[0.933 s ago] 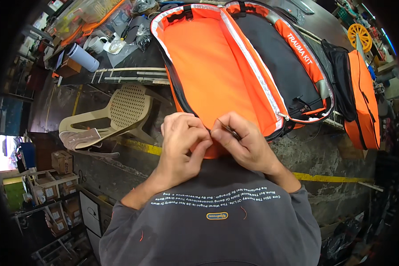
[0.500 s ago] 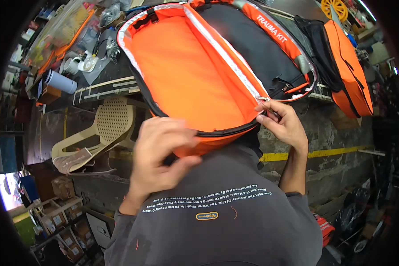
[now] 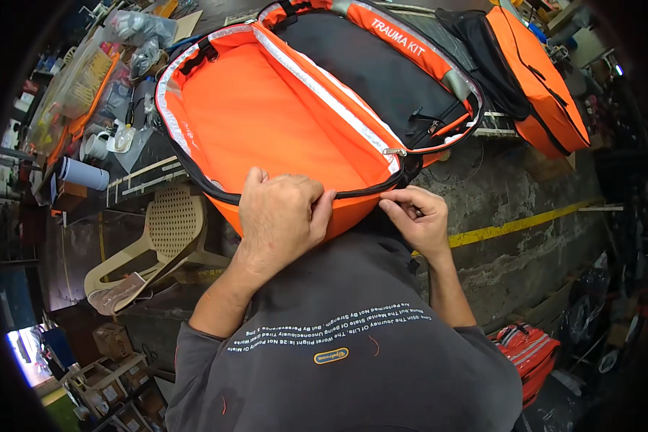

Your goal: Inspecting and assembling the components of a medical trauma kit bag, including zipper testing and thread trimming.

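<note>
1. Orange fabric fills my view: the open bag [image 3: 266, 122] lies spread on the bench, its near edge against my chest.
2. My left hand [image 3: 279, 216] is closed over the bag's black rim.
3. My right hand [image 3: 419, 216] pinches that rim beside the zip pull [image 3: 394, 152].
4. A plastic chair [image 3: 162, 241] stands below left.

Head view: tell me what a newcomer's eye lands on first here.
The big open orange bag fills the upper middle, its black half folded back to the right. Just below, the left hand grips its near rim while the right hand pinches the rim's right corner. A beige plastic chair stands lower left.
</note>
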A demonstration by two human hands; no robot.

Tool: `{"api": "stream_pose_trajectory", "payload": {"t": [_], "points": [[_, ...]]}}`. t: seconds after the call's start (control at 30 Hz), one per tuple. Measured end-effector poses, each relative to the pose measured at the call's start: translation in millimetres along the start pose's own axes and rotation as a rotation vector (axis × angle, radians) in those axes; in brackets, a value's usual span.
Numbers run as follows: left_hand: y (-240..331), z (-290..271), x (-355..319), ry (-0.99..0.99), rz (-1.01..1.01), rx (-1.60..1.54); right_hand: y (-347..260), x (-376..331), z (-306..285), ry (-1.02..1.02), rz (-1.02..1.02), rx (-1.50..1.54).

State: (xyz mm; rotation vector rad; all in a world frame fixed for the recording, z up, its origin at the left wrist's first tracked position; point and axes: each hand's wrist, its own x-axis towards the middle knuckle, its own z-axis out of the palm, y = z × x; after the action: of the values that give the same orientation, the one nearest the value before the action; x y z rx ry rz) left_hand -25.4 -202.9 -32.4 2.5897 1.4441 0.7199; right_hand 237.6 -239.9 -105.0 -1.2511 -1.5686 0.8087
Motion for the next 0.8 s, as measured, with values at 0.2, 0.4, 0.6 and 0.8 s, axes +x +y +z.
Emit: {"api": "stream_pose_trajectory", "payload": {"t": [0.2, 0.4, 0.6, 0.8], "points": [[1, 6, -15, 0.039, -0.047, -0.032, -11, -4, 24, 0.100, 0.021, -0.098], [2, 11, -22, 0.091, -0.019, -0.047, -8, -9, 48, 0.203, 0.087, -0.067], [-6, 15, -28, 0.111, -0.032, -0.031, 26, -14, 30, 0.098, 0.382, 0.568], [-15, 13, -31, 0.082, -0.103, -0.012, 16, 22, -6, -0.018, -0.164, -0.319]]}}
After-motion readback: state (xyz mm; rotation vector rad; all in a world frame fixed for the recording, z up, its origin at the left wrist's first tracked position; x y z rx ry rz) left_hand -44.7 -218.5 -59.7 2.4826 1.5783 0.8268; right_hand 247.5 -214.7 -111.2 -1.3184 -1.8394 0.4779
